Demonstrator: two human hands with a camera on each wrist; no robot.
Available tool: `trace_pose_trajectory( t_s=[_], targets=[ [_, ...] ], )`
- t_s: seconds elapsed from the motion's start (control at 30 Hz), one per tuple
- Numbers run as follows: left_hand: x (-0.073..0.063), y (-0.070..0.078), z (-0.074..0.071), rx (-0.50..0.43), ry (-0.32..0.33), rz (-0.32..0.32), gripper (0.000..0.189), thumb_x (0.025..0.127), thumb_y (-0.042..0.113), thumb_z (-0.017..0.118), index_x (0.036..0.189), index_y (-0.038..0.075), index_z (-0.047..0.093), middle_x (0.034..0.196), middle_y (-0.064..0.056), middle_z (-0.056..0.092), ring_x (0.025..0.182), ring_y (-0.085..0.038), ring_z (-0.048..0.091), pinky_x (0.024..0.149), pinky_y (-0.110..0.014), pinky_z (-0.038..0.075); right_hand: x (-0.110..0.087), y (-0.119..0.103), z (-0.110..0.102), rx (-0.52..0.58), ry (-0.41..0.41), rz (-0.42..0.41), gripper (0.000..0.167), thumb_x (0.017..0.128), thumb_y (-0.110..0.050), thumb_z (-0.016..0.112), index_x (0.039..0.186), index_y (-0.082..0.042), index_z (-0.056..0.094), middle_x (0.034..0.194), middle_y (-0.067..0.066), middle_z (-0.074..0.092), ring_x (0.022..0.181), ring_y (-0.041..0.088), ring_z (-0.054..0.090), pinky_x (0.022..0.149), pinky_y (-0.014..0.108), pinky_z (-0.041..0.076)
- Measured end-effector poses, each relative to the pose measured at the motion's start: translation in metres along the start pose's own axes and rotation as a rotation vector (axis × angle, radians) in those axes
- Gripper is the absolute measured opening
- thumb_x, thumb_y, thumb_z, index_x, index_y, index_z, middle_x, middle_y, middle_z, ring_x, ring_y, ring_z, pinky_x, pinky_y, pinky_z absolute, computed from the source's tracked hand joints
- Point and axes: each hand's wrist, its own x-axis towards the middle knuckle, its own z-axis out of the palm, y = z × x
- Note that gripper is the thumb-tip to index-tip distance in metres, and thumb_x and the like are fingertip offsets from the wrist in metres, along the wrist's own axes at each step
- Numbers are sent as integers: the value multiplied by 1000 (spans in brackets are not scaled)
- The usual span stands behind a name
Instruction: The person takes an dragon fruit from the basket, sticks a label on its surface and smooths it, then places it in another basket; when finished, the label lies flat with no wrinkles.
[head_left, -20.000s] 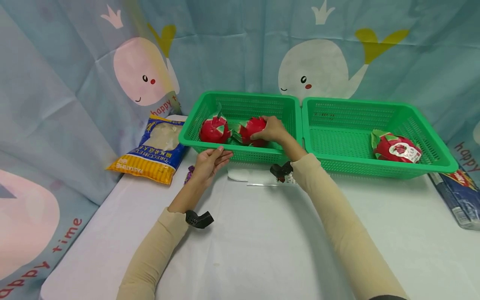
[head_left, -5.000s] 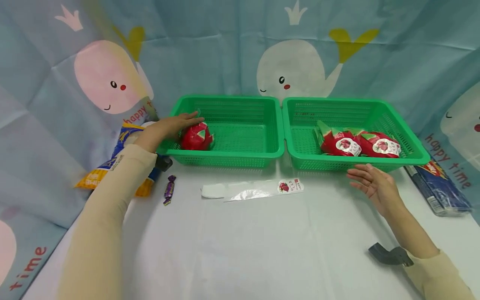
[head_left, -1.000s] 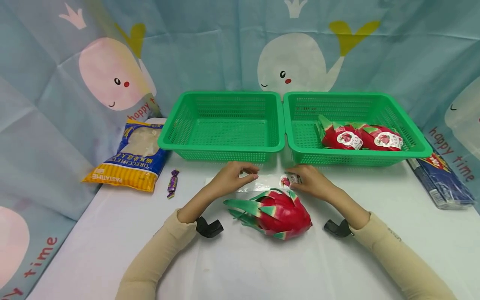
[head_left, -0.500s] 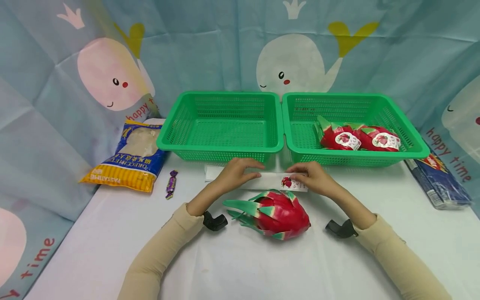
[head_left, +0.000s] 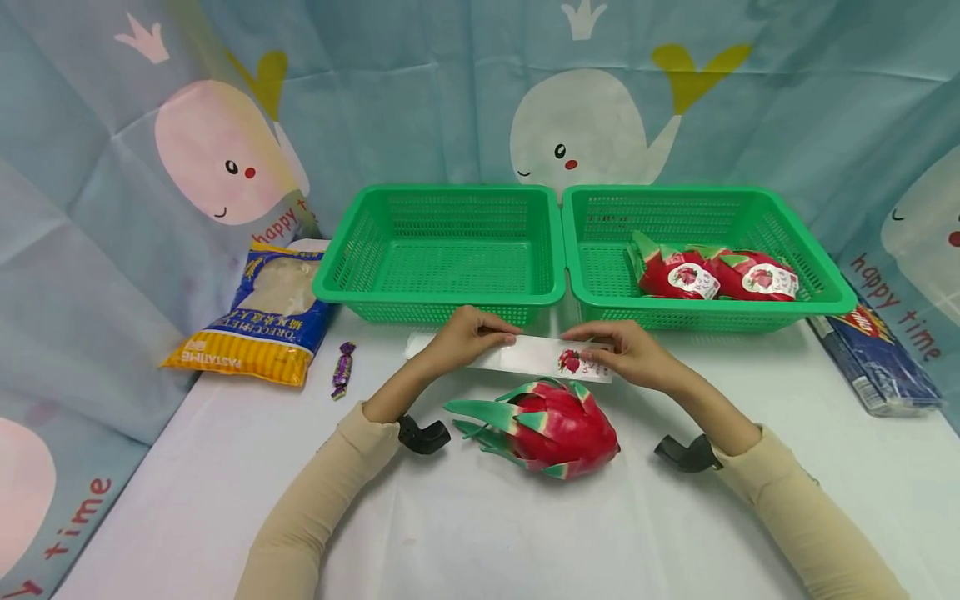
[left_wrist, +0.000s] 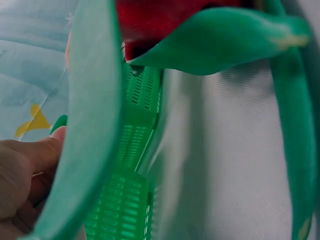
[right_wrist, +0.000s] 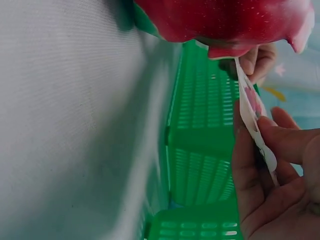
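Observation:
A white label strip (head_left: 517,357) printed with a dragon fruit picture is raised at a slant behind a red dragon fruit (head_left: 566,433). My left hand (head_left: 467,335) pinches the strip's upper edge near its middle. At the printed right end, my right hand (head_left: 628,353) grips it, thumb on the front; in the right wrist view the strip (right_wrist: 248,107) stands edge-on between thumb and fingers. The dragon fruit lies on its side on the white table, green leaves to the left. Its leaves (left_wrist: 95,115) partly cover my left hand (left_wrist: 22,170) in the left wrist view.
Behind the hands stand two green baskets, a left one (head_left: 442,297) and a right one (head_left: 712,307); two labelled dragon fruits (head_left: 678,279) lie in the right one. A pasta bag (head_left: 262,317) and a purple-wrapped candy (head_left: 342,371) are left, a dark blue package (head_left: 877,362) right.
The last dragon fruit left the left basket for the table's front. Earlier, another moved to the right basket. Both hands came together at the strip, which has since lifted and tilted.

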Motion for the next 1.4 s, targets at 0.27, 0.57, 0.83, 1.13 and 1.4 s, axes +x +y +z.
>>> trace_pose_trajectory(
  t_s=[0.27,0.57,0.83,1.13,1.4],
  targets=[
    [2,-1,0,-6,-13,-5,17,84,13,66,98,5,72,97,-9,71,91,-16,67,73,-21,53,1,3,1,25,-24,-62,24,87,-2,59,111,-4,65,105,11,65,80,9,57,60,17,47],
    [2,0,0,4,-9,-44,17,84,14,67,98,6,72,98,-9,71,91,-16,67,76,-23,54,0,6,5,-15,60,21,9,86,-8,63,93,-6,68,92,9,69,79,3,61,65,17,49],
    [1,-5,0,39,36,-44,15,83,14,67,95,6,73,95,-9,72,90,-17,67,76,-26,53,-4,5,9,-7,200,-44,4,86,-3,61,87,-5,64,105,11,63,99,2,57,80,13,49],
    [1,-21,2,122,46,-105,16,83,14,68,96,6,73,94,-8,72,91,-19,67,80,-31,54,-14,-6,0,143,382,-29,5,87,-3,60,90,-3,64,93,-2,64,81,2,59,66,14,47],
    [2,-21,1,360,-37,-20,20,86,16,64,101,6,71,100,-7,71,70,-14,63,72,-30,51,-20,-22,-11,148,356,78,16,88,-9,60,98,3,62,89,-13,63,66,7,51,54,22,45]
  ],
)
